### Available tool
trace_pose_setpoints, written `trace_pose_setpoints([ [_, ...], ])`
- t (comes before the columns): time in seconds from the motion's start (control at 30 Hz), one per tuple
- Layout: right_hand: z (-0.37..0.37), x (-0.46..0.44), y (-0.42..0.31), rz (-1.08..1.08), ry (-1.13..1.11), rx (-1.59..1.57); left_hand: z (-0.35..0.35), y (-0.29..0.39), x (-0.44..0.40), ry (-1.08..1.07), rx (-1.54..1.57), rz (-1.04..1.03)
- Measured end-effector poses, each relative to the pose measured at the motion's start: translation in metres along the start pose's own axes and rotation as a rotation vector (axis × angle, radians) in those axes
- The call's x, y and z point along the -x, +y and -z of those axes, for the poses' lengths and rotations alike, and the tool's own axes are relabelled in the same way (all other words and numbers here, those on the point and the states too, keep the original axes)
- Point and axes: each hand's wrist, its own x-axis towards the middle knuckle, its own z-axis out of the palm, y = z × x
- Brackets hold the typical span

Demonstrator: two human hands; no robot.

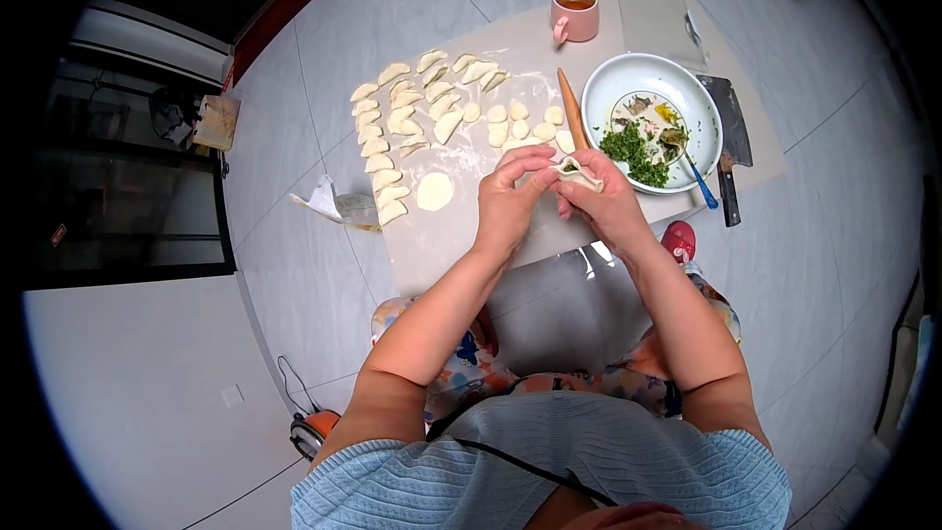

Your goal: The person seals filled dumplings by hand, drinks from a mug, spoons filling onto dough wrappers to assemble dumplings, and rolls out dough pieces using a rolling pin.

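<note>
Between my two hands, over the near part of the board, is a dumpling with green filling showing at its partly open top. My left hand pinches its left side, and my right hand grips its right side. Just beyond my hands lies a wooden rolling pin, partly hidden by them. Several small dough pieces sit left of the pin. A flat round wrapper lies to the left of my left hand. Rows of folded dumplings cover the board's left part.
A white bowl with chopped greens and a blue-handled spoon stands right of my hands. Beside it lies a black-handled cleaver. A pink mug of brown liquid and a clear lid-like panel are at the far side of the floured board.
</note>
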Motion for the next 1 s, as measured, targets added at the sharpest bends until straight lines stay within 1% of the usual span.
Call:
trace_pose_setpoints([
  [0.03, 0.000, 0.000, 0.000, -0.007, 0.000, 0.009, 0.000, 0.000, 0.000, 0.001, 0.000, 0.001],
  [0.1, -0.001, 0.001, 0.002, -0.015, -0.001, 0.018, 0.001, 0.001, 0.002, 0.015, -0.126, -0.153],
  [0.23, 0.001, 0.000, 0.005, 0.014, -0.017, -0.004, -0.002, 0.011, 0.002, -0.004, -0.139, -0.104],
  [0.3, 0.001, 0.000, 0.004, 0.018, -0.020, -0.009, -0.004, 0.016, 0.001, -0.039, -0.073, -0.042],
  [0.37, 0.001, -0.001, 0.003, -0.004, -0.029, 0.051, -0.004, 0.015, 0.001, -0.056, -0.105, -0.070],
  [0.43, -0.001, 0.000, 0.001, -0.005, -0.045, 0.048, -0.002, 0.011, 0.001, -0.071, -0.136, -0.096],
  [0.5, -0.001, 0.000, 0.001, -0.009, -0.062, 0.045, 0.002, 0.005, 0.000, -0.063, -0.200, -0.198],
  [0.53, -0.001, 0.000, 0.002, -0.011, -0.076, 0.055, 0.004, 0.004, -0.001, -0.063, -0.200, -0.198],
  [0.6, 0.000, 0.000, 0.002, -0.014, -0.090, 0.066, 0.007, 0.006, -0.003, -0.079, -0.424, -0.367],
  [0.63, 0.000, 0.001, 0.001, -0.022, -0.097, 0.072, 0.004, 0.008, -0.001, -0.080, -0.424, -0.367],
  [0.7, 0.000, 0.001, -0.001, -0.027, -0.101, 0.077, -0.004, 0.014, 0.003, -0.001, -0.265, -0.216],
  [0.73, 0.001, 0.001, -0.002, -0.030, -0.117, 0.090, -0.005, 0.019, 0.003, -0.003, -0.265, -0.216],
  [0.8, 0.001, 0.002, -0.003, -0.033, -0.133, 0.102, -0.004, 0.026, 0.002, -0.125, -0.179, -0.119],
  [0.83, 0.001, 0.003, -0.003, -0.042, -0.141, 0.104, 0.000, 0.021, -0.001, -0.126, -0.179, -0.119],
  [0.9, 0.000, 0.004, -0.004, -0.051, -0.148, 0.106, 0.008, 0.010, -0.006, -0.197, -0.475, -0.470],
  [0.93, -0.001, 0.004, -0.004, -0.060, -0.156, 0.095, 0.009, 0.010, -0.006, -0.197, -0.475, -0.470],
  [1.0, 0.000, 0.004, -0.004, -0.070, -0.164, 0.083, 0.009, 0.016, -0.004, -0.182, -0.635, -0.574],
])
